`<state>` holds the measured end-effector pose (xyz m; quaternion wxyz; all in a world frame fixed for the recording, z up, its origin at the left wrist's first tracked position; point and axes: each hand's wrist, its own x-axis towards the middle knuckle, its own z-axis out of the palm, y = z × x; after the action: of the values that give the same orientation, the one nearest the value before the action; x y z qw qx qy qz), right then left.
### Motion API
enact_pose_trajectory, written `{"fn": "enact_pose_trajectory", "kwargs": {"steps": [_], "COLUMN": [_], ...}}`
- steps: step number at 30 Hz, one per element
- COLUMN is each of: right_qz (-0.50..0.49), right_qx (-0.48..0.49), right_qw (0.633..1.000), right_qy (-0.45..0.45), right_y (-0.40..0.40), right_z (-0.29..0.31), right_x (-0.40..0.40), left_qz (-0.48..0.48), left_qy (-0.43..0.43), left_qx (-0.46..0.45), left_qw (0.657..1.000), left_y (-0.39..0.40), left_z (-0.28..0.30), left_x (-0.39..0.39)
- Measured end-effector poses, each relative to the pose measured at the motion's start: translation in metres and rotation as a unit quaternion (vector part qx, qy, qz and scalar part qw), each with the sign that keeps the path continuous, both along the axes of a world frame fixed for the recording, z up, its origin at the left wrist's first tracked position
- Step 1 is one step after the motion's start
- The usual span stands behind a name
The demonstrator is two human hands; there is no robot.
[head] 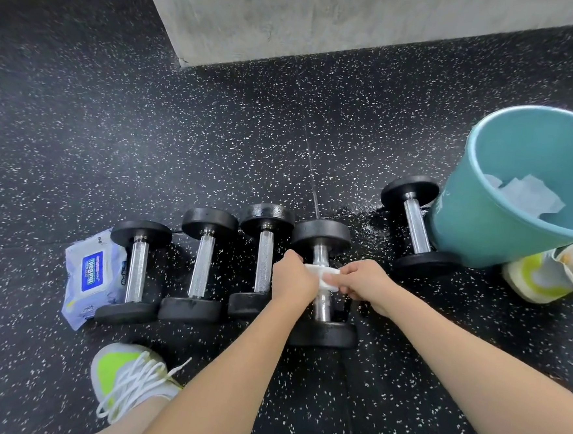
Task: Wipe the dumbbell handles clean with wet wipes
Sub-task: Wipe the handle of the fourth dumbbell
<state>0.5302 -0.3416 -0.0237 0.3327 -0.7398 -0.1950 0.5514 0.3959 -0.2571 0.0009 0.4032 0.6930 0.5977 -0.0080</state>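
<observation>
Both hands, left hand and right hand, pinch a white wet wipe in their fingers, wrapping the chrome-handled black dumbbell beneath for scrubbing.

I've got five dumbbells on the speckled floor, black round heads, knurled chrome handles, all lying flat with handles running away from me. Four sit in a tight row: first dumbbell, second dumbbell, third dumbbell, and the fourth dumbbell, nearest the middle. A folded white wet wipe is wrapped across the fourth one's handle, about midway up. The fifth dumbbell lies apart to the right. The wipes pack, pale blue with a blue label, lies flat against the first dumbbell's left side.
</observation>
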Motion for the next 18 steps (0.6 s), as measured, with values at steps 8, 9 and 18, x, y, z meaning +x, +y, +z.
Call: {"fn": "enact_pose_trajectory", "kwargs": {"steps": [8, 9, 18], "right_qz": [-0.123, -0.139, -0.185], "right_qx": [0.012, 0.012, 0.053], "right_qw": [0.992, 0.989, 0.980], "right_qy": [0.037, 0.039, 0.046], "right_y": [0.014, 0.016, 0.023], "right_z": [-0.007, -0.008, -0.009], "right_x": [0.001, 0.000, -0.009], "left_qz": [0.158, 0.167, 0.166], "left_qy": [-0.101, -0.109, -0.129], "left_qx": [-0.164, -0.170, -0.172], "left_qw": [0.969, 0.965, 0.962], "left_y": [0.020, 0.021, 0.022], "left_z": [-0.015, -0.018, -0.030], "left_x": [0.012, 0.013, 0.020]}}
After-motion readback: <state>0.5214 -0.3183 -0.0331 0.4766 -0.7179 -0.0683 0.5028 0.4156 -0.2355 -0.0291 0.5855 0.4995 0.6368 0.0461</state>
